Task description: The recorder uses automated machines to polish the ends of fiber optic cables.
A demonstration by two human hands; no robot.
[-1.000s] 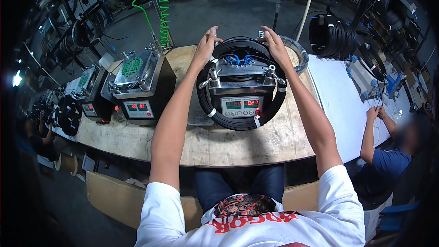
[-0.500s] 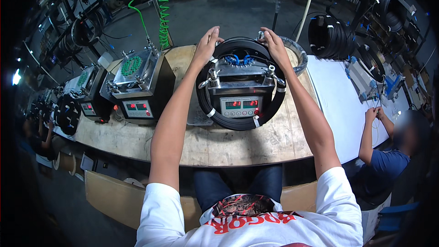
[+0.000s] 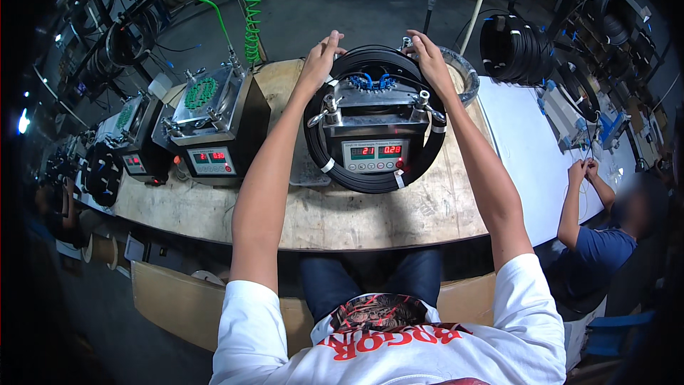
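Note:
A dark box-shaped machine (image 3: 375,128) with a metal top plate and a red-lit display panel stands in front of me. A thick coil of black cable (image 3: 328,166) rings it, bound with white ties. Blue-capped connectors (image 3: 372,84) sit in a ring on its top. Both arms reach past the coil to the far corners. My left hand (image 3: 320,62) closes at the far left corner, where its grip is mostly hidden. At the far right corner, my right hand (image 3: 430,58) curls its fingers at a metal clamp knob (image 3: 407,43). Near-corner clamps (image 3: 331,110) stand untouched.
Two similar machines, the nearer with green connectors (image 3: 201,93), stand left on the wooden table (image 3: 356,221). Green coiled hoses (image 3: 251,21) hang behind. A wrapped ring (image 3: 467,78) lies at back right. Right, a co-worker (image 3: 598,249) handles thin cable beside a white table (image 3: 524,171).
The display digits on the machine in front and its left neighbour differ. My hands remain at the far corners, with only a slight shift in the view.

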